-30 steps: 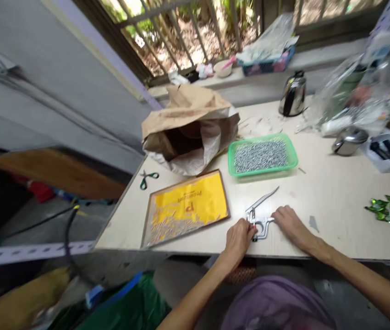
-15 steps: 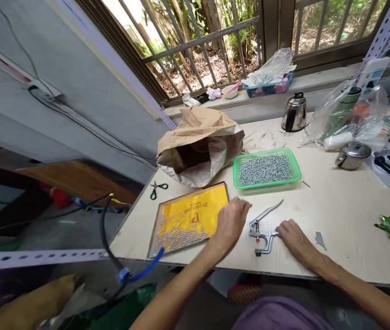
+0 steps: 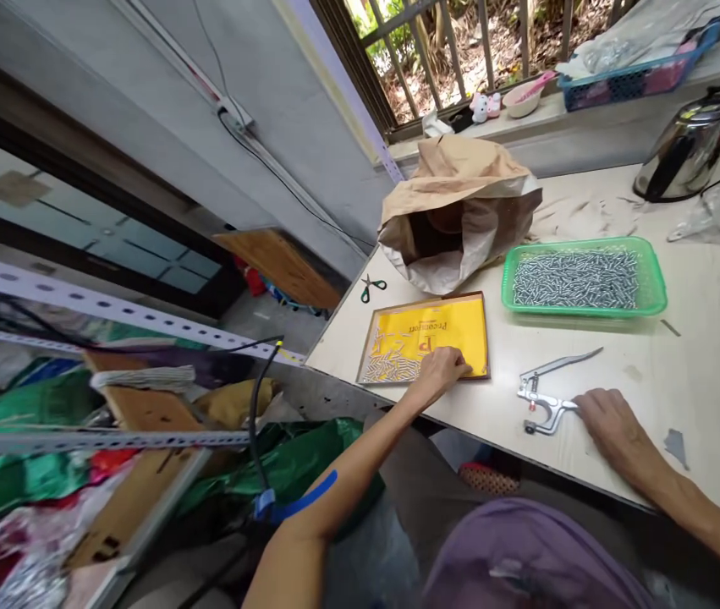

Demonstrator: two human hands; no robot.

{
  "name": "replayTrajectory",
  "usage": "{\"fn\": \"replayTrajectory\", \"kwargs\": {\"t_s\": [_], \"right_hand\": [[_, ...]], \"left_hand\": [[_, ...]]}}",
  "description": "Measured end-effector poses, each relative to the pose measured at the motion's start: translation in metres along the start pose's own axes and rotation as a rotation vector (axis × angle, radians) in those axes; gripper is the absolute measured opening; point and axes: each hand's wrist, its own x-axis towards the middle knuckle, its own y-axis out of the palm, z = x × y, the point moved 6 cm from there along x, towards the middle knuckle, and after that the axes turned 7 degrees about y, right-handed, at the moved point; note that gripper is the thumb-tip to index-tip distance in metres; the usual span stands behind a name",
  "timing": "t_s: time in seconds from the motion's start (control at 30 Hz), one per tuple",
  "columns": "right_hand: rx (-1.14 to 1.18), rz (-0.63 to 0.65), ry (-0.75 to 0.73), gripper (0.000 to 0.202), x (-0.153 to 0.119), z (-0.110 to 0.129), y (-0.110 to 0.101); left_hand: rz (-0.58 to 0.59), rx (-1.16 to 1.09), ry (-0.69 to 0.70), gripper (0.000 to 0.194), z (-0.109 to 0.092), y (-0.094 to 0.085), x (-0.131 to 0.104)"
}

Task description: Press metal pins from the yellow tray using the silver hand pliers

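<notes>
My left hand (image 3: 442, 370) is over the right part of a shallow tray (image 3: 487, 338) lined with a yellow sheet (image 3: 398, 320). Its fingers are curled together; anything between them is too small to make out. Small metal pieces (image 3: 388, 367) lie in the tray's left part, beside that hand. On the table, my right hand (image 3: 613, 423) has its fingers closed round the handle end of silver snap pliers (image 3: 546, 406), whose other handle stands raised. Behind the pliers, a green basket (image 3: 659, 283) holds many small metal pieces (image 3: 575, 279).
An open brown paper bag (image 3: 461, 182) stands behind the tray. Scissors (image 3: 372, 286) lie at the table's left edge. A metal kettle (image 3: 686, 144) is at the back right. A grey scrap (image 3: 675, 446) lies right of my right hand.
My left hand has moved left from beside the pliers to over the tray. My right hand stays at the pliers' handle. The view has swung to the left.
</notes>
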Motion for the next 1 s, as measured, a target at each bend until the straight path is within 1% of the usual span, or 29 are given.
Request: {"fn": "replayTrajectory", "kwargs": {"t_s": [0.1,0.23,0.4,0.5,0.63,0.7,0.73,0.77,0.8,0.83,0.9,0.93,0.97,1.0], "right_hand": [[-0.016,-0.005,-0.006,0.025,0.001,0.0,-0.001],[-0.024,-0.031,-0.034,0.024,0.004,0.004,-0.008],[-0.038,-0.048,-0.036,0.027,0.006,0.005,-0.009],[-0.041,-0.07,-0.035,0.027,0.006,0.004,-0.007],[-0.053,-0.001,0.005,0.025,0.006,0.003,-0.004],[-0.051,0.027,0.012,0.026,0.006,0.004,-0.005],[-0.051,0.037,0.014,0.026,0.007,0.005,-0.006],[-0.052,0.045,0.016,0.026,0.007,0.006,-0.007],[-0.053,0.049,0.016,0.026,0.007,0.007,-0.009],[-0.056,0.052,0.014,0.026,0.008,0.008,-0.01],[-0.063,0.059,0.015,0.025,0.009,0.009,-0.012],[-0.064,0.067,0.016,0.024,0.009,0.01,-0.013],[-0.063,0.076,0.016,0.024,0.01,0.011,-0.013],[-0.059,0.083,0.019,0.024,0.01,0.011,-0.014]], "left_hand": [[0.053,0.023,0.014,0.018,0.006,0.011,0.008],[0.061,0.028,0.067,0.012,0.007,0.013,0.015],[-0.008,0.03,0.094,0.021,0.004,0.008,0.013],[-0.057,0.04,0.121,0.022,0.002,0.005,0.012],[-0.101,0.045,0.158,0.022,0.0,0.004,0.008],[-0.179,-0.083,0.183,0.02,-0.004,0.004,0.001],[-0.214,-0.209,0.196,0.017,-0.006,0.006,-0.004],[-0.224,-0.368,0.199,0.013,-0.01,0.011,-0.009],[-0.198,-0.541,0.191,0.009,-0.014,0.019,-0.015],[-0.13,-0.703,0.17,0.009,-0.02,0.031,-0.02],[0.038,-0.955,0.099,0.02,-0.035,0.056,-0.029],[0.092,-1.036,0.055,0.025,-0.043,0.067,-0.033],[0.118,-1.089,0.015,0.029,-0.049,0.075,-0.036],[0.117,-1.124,-0.019,0.032,-0.054,0.08,-0.037]]}}
